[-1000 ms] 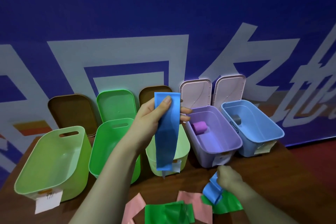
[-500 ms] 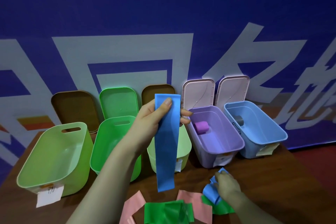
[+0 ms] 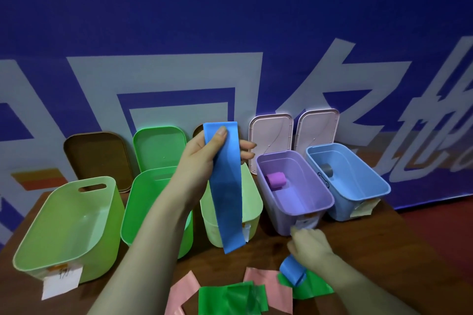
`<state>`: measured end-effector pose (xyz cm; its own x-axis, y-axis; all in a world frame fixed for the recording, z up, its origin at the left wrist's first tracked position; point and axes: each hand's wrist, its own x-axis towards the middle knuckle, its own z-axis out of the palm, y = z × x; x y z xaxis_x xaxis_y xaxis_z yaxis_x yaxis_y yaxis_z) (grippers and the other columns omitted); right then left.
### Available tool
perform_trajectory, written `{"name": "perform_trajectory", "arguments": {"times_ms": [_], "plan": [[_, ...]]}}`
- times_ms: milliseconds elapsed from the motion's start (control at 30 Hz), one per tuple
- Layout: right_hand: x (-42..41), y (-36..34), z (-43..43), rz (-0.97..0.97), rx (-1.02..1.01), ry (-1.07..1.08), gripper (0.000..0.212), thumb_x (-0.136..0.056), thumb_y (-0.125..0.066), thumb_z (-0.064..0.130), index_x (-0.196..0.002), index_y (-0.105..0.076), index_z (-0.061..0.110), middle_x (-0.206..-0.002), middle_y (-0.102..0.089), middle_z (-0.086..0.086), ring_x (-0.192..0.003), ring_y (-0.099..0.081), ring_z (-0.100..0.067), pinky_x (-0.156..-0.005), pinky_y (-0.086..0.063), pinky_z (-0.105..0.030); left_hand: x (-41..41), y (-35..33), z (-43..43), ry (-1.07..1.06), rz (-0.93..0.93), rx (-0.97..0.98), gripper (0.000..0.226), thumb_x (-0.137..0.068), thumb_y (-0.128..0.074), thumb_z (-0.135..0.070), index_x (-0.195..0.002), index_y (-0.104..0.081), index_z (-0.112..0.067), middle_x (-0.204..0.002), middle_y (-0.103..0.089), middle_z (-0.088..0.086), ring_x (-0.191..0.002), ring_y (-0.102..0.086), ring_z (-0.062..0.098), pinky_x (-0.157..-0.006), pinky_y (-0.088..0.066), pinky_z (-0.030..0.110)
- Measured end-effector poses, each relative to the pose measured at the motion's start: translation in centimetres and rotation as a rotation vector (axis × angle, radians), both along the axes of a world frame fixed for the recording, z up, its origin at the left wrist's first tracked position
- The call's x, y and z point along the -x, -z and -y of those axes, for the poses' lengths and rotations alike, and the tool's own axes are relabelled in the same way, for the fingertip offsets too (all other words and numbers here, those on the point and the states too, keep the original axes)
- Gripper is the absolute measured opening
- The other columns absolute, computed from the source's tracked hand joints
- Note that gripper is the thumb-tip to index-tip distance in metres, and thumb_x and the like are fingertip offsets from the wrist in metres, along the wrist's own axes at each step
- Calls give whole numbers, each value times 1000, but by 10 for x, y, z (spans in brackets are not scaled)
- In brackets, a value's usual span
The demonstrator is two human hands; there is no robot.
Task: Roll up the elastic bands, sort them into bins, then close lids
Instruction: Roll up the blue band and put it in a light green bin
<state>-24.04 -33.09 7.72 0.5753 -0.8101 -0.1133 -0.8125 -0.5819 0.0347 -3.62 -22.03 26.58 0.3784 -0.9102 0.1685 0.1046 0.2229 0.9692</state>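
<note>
My left hand (image 3: pixel 204 153) is raised in front of the bins and pinches the top of a long blue elastic band (image 3: pixel 227 197), which hangs straight down. My right hand (image 3: pixel 308 244) is low over the table and blurred. A second, curled blue band (image 3: pixel 293 271) lies right under it; a grip cannot be made out. Loose pink bands (image 3: pixel 183 294) and green bands (image 3: pixel 230 299) lie at the table's front edge. The purple bin (image 3: pixel 327 202) holds a purple roll (image 3: pixel 275 180). The blue bin (image 3: pixel 384 186) holds a grey roll (image 3: pixel 326 175).
Three open green bins stand left of the purple one: a light green bin (image 3: pixel 30 245), a bright green bin (image 3: pixel 133 202) and a pale green bin (image 3: pixel 256 210). Brown lids (image 3: pixel 99 158), a green lid (image 3: pixel 158 148) and pink lids (image 3: pixel 271 133) lean against the blue wall.
My right hand has risen a little from the curled blue band and moved toward the purple bin, now blurred. My left hand keeps holding the hanging blue band up.
</note>
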Motion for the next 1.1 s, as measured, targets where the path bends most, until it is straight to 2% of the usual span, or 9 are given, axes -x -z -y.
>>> {"name": "perform_trajectory", "arguments": {"times_ms": [67,200,367,433,533,633,900,1000,1100], "plan": [[-9,-12,-2,21,12,-30,28,-79,-46,29,-86,-61,7,-78,-69,-16,-74,-69,-36,-60,-48,-33,2,-1,2,-7,10,2,32,-102,-38,-20,-98,-60,2,-84,-75,9,-68,-71,16,-65,-57,25],[-26,-50,-3,114,50,-133,22,-92,-38,32,-98,-48,13,-103,-66,-14,-99,-60,-35,-69,-35,-34,4,-4,1,-34,35,1,34,-101,-39,-22,-109,-56,7,-86,-75,11,-68,-71,18,-67,-57,30],[-37,-96,2,241,-129,-238,10,-96,-36,25,-90,-35,17,-91,-60,-15,-82,-55,-37,-64,-38,-38,2,-9,-1,-111,23,27,29,-101,-41,-23,-109,-63,-6,-88,-75,2,-72,-71,14,-63,-58,27],[-39,-116,5,277,-164,-261,8,-98,-36,19,-91,-33,19,-79,-54,-5,-76,-51,-34,-60,-35,-37,-1,-11,-1,-149,23,54,28,-101,-40,-24,-102,-66,-13,-92,-75,-2,-82,-71,13,-67,-57,27],[-42,-148,4,351,-53,-304,6,-99,-39,23,-96,-43,20,-81,-56,1,-80,-51,-29,-64,-39,-37,-4,-15,-2,-202,42,81,31,-101,-40,-24,-87,-67,-19,-88,-76,-1,-83,-71,11,-68,-56,24],[-44,-181,-1,501,29,-358,11,-99,-40,33,-97,-49,28,-90,-60,2,-82,-54,-24,-72,-45,-37,-7,-17,-3,-213,57,99,28,-101,-40,-24,-92,-65,-16,-90,-76,1,-84,-71,13,-68,-57,21],[-62,-245,-17,787,143,-670,14,-93,-51,33,-91,-61,23,-82,-56,13,-72,-47,-6,-64,-43,-29,-10,-27,-3,-224,-24,118,32,-100,-43,-22,-92,-64,0,-72,-72,4,-65,-67,14,-58,-54,22],[-71,-257,-20,874,138,-730,15,-90,-56,30,-91,-67,19,-83,-53,11,-71,-46,0,-64,-36,-17,-7,-30,-1,-215,-78,108,25,-98,-46,-22,-84,-64,-11,-71,-70,-1,-63,-65,11,-57,-52,20],[-78,-264,-23,897,136,-756,16,-88,-59,28,-92,-69,16,-85,-53,8,-71,-45,3,-65,-36,-18,-5,-32,2,-176,-91,97,20,-97,-47,-25,-93,-64,-14,-81,-68,3,-71,-63,14,-63,-52,23]]}}
